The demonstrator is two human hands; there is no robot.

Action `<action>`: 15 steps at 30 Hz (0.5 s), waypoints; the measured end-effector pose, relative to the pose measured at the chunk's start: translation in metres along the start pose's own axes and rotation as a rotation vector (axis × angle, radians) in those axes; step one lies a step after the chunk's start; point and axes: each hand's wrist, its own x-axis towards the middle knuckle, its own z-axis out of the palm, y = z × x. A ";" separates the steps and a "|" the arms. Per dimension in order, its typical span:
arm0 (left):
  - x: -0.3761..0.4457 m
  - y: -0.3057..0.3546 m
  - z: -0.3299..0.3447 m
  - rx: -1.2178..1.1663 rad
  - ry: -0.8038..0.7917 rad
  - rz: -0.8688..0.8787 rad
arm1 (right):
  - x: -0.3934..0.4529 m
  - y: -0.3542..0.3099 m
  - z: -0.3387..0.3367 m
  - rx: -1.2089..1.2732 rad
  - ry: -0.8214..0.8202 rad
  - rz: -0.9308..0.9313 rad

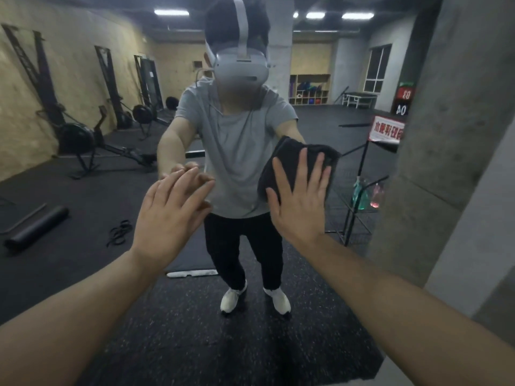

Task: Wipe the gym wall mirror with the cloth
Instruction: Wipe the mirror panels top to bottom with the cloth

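The gym wall mirror (pixel 111 190) fills most of the view and reflects a person in a grey shirt and a headset. A dark folded cloth (pixel 284 160) lies flat against the glass at centre right. My right hand (pixel 301 201) presses on it with straight, spread fingers. My left hand (pixel 170 210) is raised to the left of it with straight fingers whose tips meet their reflection on the glass; it holds nothing.
A grey concrete pillar (pixel 457 135) borders the mirror on the right. Reflected in the glass are rowing machines (pixel 83 135), a foam roller (pixel 36 227), a black rack with spray bottles (pixel 362 193) and a red-and-white sign (pixel 386 132). Dark speckled rubber floor (pixel 195 330) lies below.
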 end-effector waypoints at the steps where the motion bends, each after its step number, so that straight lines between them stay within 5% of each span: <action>1: -0.008 -0.012 -0.004 -0.010 -0.010 -0.024 | 0.005 -0.022 0.004 -0.008 -0.008 -0.059; 7: -0.051 -0.063 -0.014 -0.017 -0.053 -0.123 | 0.025 -0.112 0.019 -0.051 -0.075 -0.352; 15: -0.074 -0.028 -0.002 -0.032 -0.017 -0.014 | 0.022 -0.088 0.016 -0.095 -0.100 -0.645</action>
